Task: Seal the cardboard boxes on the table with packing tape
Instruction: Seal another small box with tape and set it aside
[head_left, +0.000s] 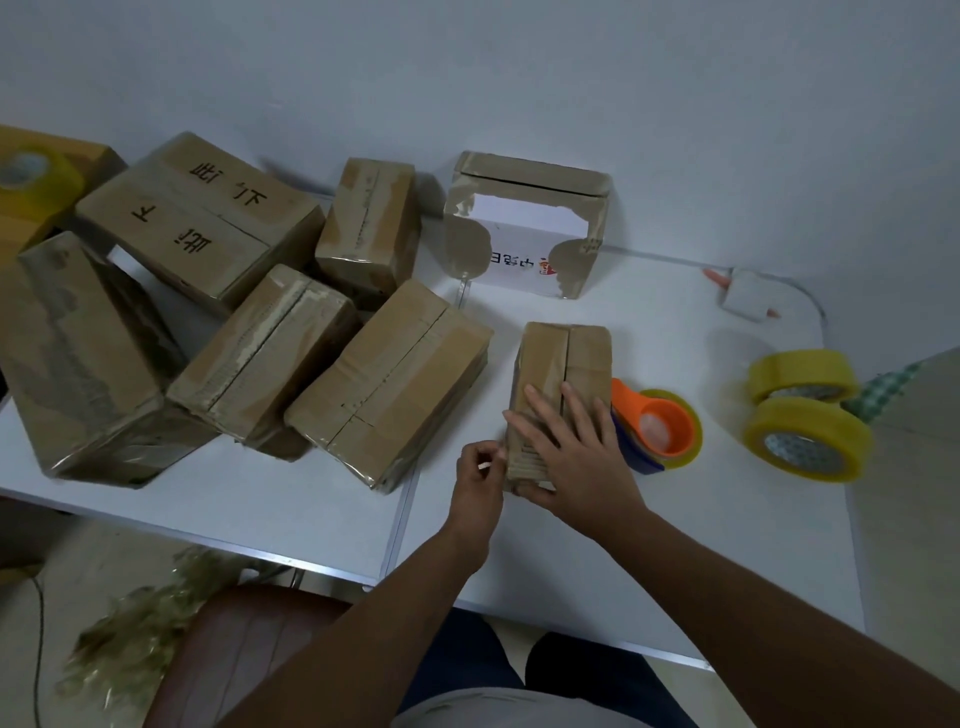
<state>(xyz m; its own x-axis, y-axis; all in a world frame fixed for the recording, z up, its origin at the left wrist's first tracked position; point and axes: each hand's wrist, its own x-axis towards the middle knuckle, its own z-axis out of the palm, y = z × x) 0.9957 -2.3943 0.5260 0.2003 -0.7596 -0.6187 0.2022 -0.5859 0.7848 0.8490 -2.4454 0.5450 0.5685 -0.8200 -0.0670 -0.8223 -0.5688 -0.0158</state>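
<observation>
A: Pinching at the near left corner of the small cardboard box (563, 374), that's the left hand (478, 467), thumb and forefinger closed on what looks like a loose tape end. It's too small to be sure.

B: And the right hand (566, 441)?

A: Flat on top, fingers straight, pressing the box onto the white worktop (270, 499). That grip is open, just holding it down. The centre seam beyond the fingers looks open and untaped.

B: What could go wrong?

A: If that pinched end slips, I'd guess it snaps back onto the cardboard or sticks to itself. Pull sideways too hard and the box could skid under the flat palm.

B: The surroundings, left to right?

A: A yellow tape roll (31, 179) far left on another box, then the pile of taped boxes (249, 312), with the nearest crowding the left hand. Behind, a white printed box (524, 244). Touching the small box's right side is the orange tape dispenser (657, 428). Further right, two stacked yellow tape rolls (808, 415), well apart.

B: Anything blocking?

A: Only that dispenser, tight against the box.
</observation>
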